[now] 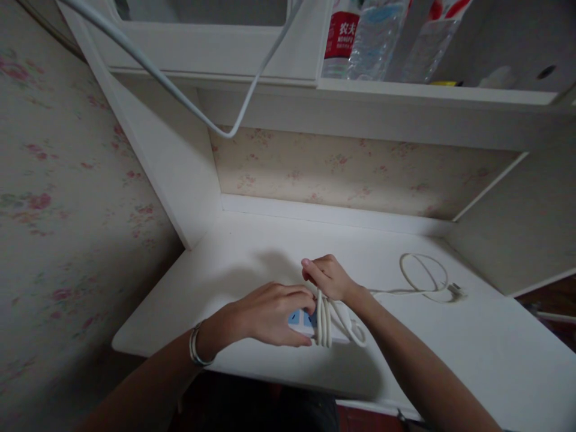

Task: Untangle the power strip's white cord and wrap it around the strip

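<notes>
My left hand [270, 315] grips a white power strip [302, 321] with blue socket faces, lying on the white desk [252, 252]. Its white cord [324, 321] is wound in several turns around the strip. My right hand [328, 277] pinches that cord just above the windings. The rest of the cord runs right across the desk into a loose loop [423, 276] and ends in a plug [456, 292]. A bracelet [196, 345] sits on my left wrist.
A shelf [405, 90] above the desk holds plastic water bottles [375, 39]. A white cable [180, 99] hangs down from above at the left. Floral wallpaper [67, 198] covers the left wall and the desk's back panel.
</notes>
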Tool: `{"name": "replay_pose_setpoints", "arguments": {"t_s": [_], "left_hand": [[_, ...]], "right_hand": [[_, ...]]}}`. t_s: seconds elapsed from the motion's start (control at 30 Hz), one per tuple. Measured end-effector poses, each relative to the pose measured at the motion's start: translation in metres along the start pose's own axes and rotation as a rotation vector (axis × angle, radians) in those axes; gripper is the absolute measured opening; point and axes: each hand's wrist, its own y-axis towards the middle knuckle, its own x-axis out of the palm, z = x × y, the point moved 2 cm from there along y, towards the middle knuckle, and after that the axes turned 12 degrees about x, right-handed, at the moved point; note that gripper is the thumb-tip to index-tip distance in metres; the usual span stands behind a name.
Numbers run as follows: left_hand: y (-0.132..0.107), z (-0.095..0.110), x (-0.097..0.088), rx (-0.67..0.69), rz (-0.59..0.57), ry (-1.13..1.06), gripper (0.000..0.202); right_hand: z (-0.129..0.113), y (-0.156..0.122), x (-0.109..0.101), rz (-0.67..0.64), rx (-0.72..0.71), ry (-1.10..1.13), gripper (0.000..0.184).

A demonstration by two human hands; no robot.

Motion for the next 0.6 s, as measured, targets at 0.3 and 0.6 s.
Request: {"name": "replay_pose_setpoints", "arguments": {"t_s": [0.3, 0.6], "left_hand": [[-0.001, -0.007, -0.011, -0.076, 0.255, -0.041, 0.039], [0.000, -0.039, -0.013, -0.283, 0.540, 0.204, 0.039]], "right_hand": [[0.038, -0.006, 0.021, -0.082, 0.254, 0.290, 0.064], [0.055, -0.039, 0.037, -0.239, 0.411, 0.206, 0.058]]}}
